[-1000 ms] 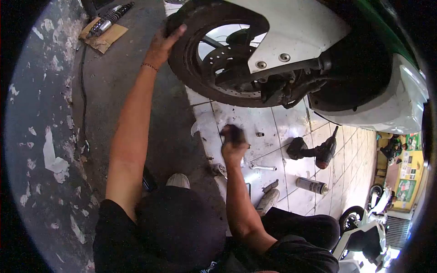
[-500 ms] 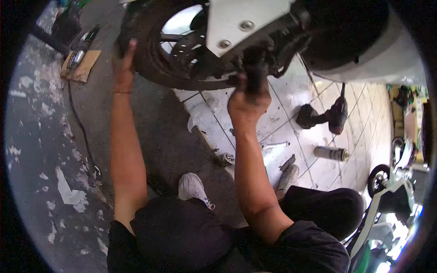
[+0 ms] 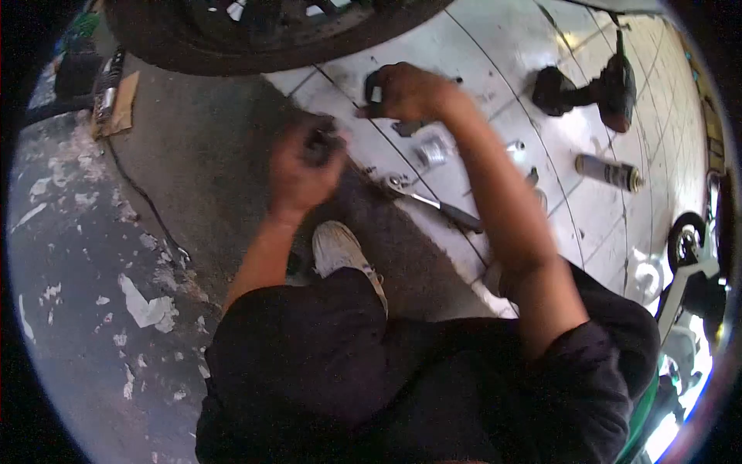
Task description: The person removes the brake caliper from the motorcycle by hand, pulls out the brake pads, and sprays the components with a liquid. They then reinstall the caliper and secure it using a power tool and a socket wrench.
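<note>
The left hand [image 3: 297, 170] has left the front tire [image 3: 255, 63], and the right hand [image 3: 413, 94] has been withdrawn from the brake area; both are now on the near side of the tire, apart from it, leaving the wheel unsupported by hand. The right hand's fingers are closed on a dark part [image 3: 372, 80], located above the tiled floor [image 3: 533, 209]. The left hand, to its left, has fingers curled about a dark shape; blur prevents telling whether they grip anything. A ratchet wrench [image 3: 434, 203] lies nearer, on the tiles; beside it, on the far side, is a shiny item [image 3: 433, 150], too blurred to identify as a packet. To the right lie a cordless driver [image 3: 599, 93] and, nearer, a spray can [image 3: 607, 172] on its side. The can is the only clear container; its contents are not visible.
</note>
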`<state>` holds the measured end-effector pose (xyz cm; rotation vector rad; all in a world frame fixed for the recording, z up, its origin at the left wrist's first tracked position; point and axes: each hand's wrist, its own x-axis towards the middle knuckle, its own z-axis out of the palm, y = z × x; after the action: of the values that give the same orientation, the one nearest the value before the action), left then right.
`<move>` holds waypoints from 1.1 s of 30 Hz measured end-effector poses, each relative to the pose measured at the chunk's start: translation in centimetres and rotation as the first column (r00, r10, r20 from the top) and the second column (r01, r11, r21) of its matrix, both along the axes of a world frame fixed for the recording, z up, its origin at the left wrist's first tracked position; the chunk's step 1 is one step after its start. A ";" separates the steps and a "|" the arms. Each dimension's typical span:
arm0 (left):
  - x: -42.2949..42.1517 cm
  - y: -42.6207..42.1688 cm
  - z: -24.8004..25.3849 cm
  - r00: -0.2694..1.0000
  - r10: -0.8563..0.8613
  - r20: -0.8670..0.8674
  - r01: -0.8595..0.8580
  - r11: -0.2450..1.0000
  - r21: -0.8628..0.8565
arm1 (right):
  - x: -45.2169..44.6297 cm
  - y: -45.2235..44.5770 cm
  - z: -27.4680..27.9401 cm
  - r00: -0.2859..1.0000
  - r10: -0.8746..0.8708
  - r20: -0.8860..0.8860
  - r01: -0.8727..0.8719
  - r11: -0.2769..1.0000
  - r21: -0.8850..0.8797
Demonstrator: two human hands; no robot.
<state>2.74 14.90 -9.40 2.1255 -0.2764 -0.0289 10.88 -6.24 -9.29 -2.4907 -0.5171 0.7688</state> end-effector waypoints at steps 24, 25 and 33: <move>-5.0 8.7 -5.6 0.952 0.262 -0.156 -0.221 0.946 0.239 | -19.6 -16.2 -12.3 0.844 0.528 -0.095 -0.533 0.804 -0.264; -5.8 9.0 -6.4 0.947 0.294 -0.125 -0.262 0.939 0.220 | -19.4 -16.3 -12.8 0.800 0.589 -0.113 -0.598 0.766 -0.237; -9.6 16.2 -4.0 0.776 0.540 -0.325 -0.524 0.840 0.142 | -12.4 -6.0 -5.6 0.577 0.624 0.527 -0.734 0.679 0.000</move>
<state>-6.87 31.06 -13.40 2.1223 0.5550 -0.0846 -1.55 -12.23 -14.93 -2.2147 -1.7418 0.2590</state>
